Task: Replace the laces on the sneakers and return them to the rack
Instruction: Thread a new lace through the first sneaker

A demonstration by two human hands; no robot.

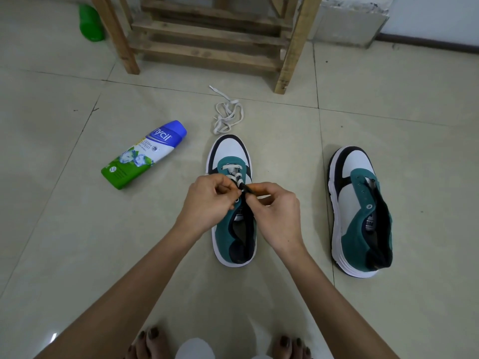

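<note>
White lace (234, 174) — soft, limp, light — sits part-threaded in the middle sneaker (230, 203) on the floor. Left hand (207, 200) and right hand (274, 211): each grip pinches it at the eyelets. It is likely best held near the stiffer tip.

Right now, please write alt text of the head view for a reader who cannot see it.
The left hand and right hand pinch the lace of a green and white sneaker on the tiled floor. An unlaced second sneaker stands to its right; a loose white lace, a bottle and a wooden rack are nearby.
</note>
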